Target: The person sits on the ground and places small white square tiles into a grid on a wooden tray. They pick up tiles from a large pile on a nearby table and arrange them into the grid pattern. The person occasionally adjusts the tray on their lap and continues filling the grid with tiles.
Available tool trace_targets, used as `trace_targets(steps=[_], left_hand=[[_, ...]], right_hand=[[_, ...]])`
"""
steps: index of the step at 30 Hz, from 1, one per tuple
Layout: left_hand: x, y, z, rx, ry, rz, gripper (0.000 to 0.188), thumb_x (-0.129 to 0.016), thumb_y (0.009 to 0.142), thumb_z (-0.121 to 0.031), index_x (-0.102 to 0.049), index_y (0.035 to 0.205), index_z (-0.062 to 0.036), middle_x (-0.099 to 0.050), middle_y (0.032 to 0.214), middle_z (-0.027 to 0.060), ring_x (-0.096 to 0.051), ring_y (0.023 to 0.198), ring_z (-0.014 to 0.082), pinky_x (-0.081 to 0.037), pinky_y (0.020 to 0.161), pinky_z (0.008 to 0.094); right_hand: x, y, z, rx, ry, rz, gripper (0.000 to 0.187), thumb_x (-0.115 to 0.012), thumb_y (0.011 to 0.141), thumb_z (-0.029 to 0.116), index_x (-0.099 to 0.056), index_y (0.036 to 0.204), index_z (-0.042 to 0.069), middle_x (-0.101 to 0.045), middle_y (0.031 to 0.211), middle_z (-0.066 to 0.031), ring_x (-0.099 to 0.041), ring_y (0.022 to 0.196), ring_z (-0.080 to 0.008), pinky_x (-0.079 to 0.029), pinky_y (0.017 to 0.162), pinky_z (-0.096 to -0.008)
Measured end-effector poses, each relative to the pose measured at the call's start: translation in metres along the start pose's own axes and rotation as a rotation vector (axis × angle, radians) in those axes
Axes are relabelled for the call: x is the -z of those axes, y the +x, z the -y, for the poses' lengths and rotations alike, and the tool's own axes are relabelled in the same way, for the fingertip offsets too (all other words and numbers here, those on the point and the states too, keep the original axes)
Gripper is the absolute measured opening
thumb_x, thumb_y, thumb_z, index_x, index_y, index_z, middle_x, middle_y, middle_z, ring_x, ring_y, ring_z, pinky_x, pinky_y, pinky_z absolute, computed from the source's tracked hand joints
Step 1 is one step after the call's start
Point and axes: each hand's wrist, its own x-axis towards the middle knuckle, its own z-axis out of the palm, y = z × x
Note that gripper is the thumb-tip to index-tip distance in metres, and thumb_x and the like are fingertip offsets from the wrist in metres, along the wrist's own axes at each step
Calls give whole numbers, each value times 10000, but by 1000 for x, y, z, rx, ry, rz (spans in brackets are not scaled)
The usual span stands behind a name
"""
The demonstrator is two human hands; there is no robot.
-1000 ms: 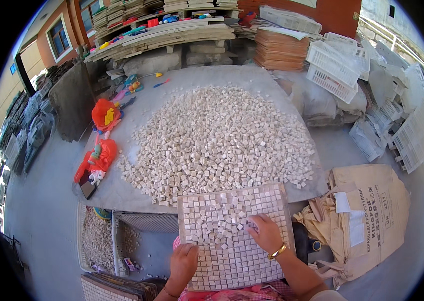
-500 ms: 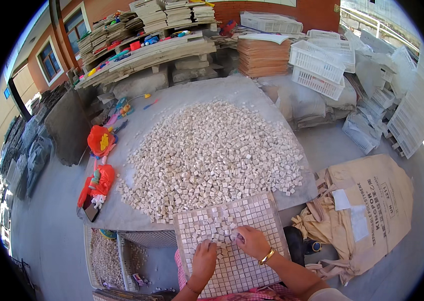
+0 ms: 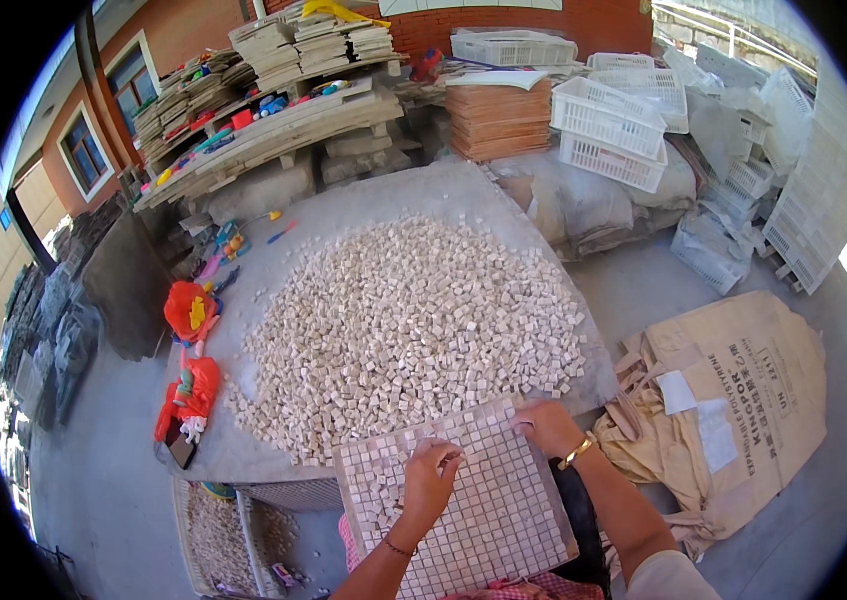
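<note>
Small off-white stone cubes fill the cells of a square grid tray (image 3: 488, 535) that lies tilted across my lap. More loose cubes (image 3: 378, 490) are gathered on its left side. My left hand (image 3: 430, 485) is over the middle of the tray's far half, fingers drawn together in a pinch; what they hold is too small to make out. My right hand (image 3: 550, 430), with a gold bracelet (image 3: 576, 452) at its wrist, is at the tray's far right corner. Its fingers are closed down at the grid, their tips partly hidden. Beyond the tray spreads a big heap of cubes (image 3: 413, 320).
The heap lies on a grey slab table (image 3: 333, 195), with red plastic bags (image 3: 191, 310) and a phone (image 3: 181, 450) at its left edge. A crate of cubes (image 3: 218, 545) stands below left. To the right are a tan sack (image 3: 743, 400) and white crates (image 3: 608, 130).
My right hand has moved from the tray's middle to its far right corner. My left hand has shifted slightly up and right. The loose cubes now sit farther left; the view has shifted.
</note>
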Motion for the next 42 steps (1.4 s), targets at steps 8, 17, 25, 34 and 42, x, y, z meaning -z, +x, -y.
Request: trace_targets(steps=[8, 17, 25, 34, 42], left_hand=[[-65, 82, 31, -188, 347, 149, 90, -614, 792, -69, -634, 875, -42, -604, 834, 173, -594, 810, 354, -482, 705, 429], [-82, 97, 39, -237, 599, 226, 41, -626, 772, -47, -604, 804, -36, -591, 794, 149, -587, 791, 344, -481, 692, 432], [-86, 102, 27, -241, 688, 232, 60, -617, 787, -83, -581, 769, -38, -596, 841, 146, -588, 835, 343, -483, 697, 446], [-30, 28, 5, -78, 325, -50, 62, -599, 823, -73, -625, 848, -22, -614, 782, 134, -600, 714, 295, -476, 632, 367], [29, -95, 21, 307, 164, -159, 111, -615, 829, -50, -668, 910, 4, -648, 779, 110, -628, 678, 157, -486, 625, 263]], right_hand=[[-6, -7, 1, -104, -22, -34, 84, -632, 776, 197, -621, 812, 123, -598, 748, -78, -595, 763, -292, -475, 658, -404], [-8, -11, 6, -187, 33, -75, 95, -632, 774, 198, -609, 799, 109, -614, 733, -97, -613, 718, -300, -481, 616, -424], [-14, -2, 3, -245, -77, 51, 83, -593, 791, 195, -619, 791, 116, -632, 714, -96, -629, 709, -308, -484, 607, -436], [-1, 11, -17, 6, -67, 209, 119, -539, 837, 199, -615, 839, 107, -635, 861, -87, -616, 828, -296, -483, 702, -422], [-30, 3, 36, 144, 114, 159, 125, -563, 828, 175, -593, 899, 76, -582, 887, -84, -586, 865, -287, -486, 716, -409]])
